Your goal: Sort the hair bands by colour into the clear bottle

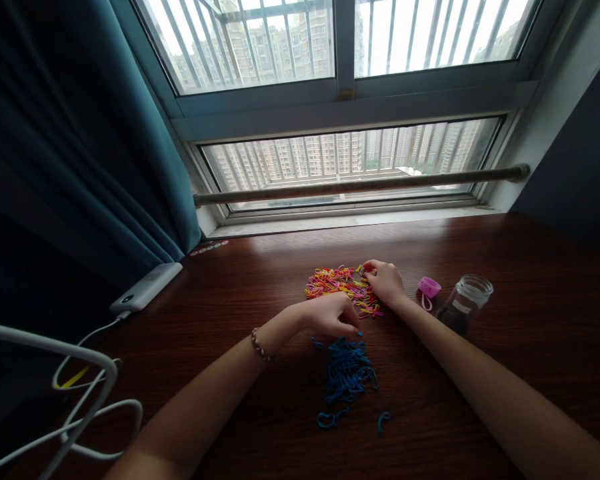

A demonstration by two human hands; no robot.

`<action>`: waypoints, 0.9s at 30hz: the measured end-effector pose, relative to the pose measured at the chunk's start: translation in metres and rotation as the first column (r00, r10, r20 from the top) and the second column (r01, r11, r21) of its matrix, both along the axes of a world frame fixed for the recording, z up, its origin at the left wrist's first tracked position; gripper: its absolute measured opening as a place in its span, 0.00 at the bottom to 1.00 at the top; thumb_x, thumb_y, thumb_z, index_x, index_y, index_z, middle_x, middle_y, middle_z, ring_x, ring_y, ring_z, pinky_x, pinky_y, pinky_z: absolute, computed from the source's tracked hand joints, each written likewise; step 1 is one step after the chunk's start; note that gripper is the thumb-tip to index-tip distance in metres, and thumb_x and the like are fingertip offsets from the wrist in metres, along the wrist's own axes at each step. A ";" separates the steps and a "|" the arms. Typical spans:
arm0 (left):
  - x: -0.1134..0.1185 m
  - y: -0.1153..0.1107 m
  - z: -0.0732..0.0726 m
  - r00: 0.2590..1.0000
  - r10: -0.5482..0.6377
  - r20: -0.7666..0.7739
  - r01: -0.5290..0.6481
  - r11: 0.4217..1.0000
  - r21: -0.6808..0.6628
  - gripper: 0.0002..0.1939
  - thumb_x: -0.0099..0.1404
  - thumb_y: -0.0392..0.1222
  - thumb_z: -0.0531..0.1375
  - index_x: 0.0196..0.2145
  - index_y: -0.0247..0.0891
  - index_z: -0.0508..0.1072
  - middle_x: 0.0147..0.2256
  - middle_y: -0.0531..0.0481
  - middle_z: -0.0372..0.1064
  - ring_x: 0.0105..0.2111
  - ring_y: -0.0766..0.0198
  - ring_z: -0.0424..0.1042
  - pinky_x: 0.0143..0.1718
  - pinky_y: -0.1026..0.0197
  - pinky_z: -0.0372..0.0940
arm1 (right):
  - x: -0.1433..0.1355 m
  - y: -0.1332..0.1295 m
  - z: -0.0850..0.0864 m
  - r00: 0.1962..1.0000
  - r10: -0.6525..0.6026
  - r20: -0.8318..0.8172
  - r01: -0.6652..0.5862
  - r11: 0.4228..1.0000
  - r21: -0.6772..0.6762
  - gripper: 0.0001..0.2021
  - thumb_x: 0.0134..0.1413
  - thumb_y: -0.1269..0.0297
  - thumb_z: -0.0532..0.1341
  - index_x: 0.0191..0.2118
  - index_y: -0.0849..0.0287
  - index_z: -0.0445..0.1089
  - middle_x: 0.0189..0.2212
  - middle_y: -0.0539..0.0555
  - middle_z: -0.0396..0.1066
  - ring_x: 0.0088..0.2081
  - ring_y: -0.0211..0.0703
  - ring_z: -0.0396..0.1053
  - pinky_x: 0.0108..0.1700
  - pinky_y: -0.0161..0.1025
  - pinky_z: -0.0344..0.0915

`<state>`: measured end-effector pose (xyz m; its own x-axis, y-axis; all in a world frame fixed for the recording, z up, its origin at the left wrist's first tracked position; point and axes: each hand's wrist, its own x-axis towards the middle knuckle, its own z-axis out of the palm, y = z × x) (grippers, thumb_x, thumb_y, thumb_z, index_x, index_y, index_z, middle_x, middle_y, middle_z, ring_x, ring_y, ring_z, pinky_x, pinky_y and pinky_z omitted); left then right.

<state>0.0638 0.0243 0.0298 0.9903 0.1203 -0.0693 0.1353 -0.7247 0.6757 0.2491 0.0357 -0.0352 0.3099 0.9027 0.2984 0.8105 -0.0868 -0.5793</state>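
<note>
My left hand (334, 314) is closed in a pinch over the upper end of a pile of blue rubber bands (349, 373). A bit of blue rubber band (360, 334) shows at its fingertips. Behind it lies a pile of red, pink, orange and yellow rubber bands (333, 280), partly covered by that hand. At the right edge of this mixed pile, my right hand (385, 283) has its fingers bent together and touching the bands. What its fingertips hold is too small to make out. A few blue bands (384, 420) lie apart near the front.
Right of my right hand are a pink lid (429, 287) with a loop and a clear jar (473, 293), its lower part behind my forearm. A white power bank (147, 287) with a cable sits left by the blue curtain (130, 167). A window and rail bound the wooden table (260, 267).
</note>
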 end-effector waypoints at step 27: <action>-0.019 0.052 -0.040 0.745 0.521 0.417 -0.631 0.754 0.184 0.19 0.60 0.43 0.49 0.14 0.33 0.56 0.16 0.57 0.47 0.19 0.74 0.46 0.21 0.68 0.43 | 0.003 0.004 -0.002 0.984 -0.026 -0.175 0.057 0.983 0.173 0.08 0.46 0.62 0.57 0.31 0.59 0.71 0.28 0.52 0.73 0.29 0.39 0.68 0.34 0.35 0.62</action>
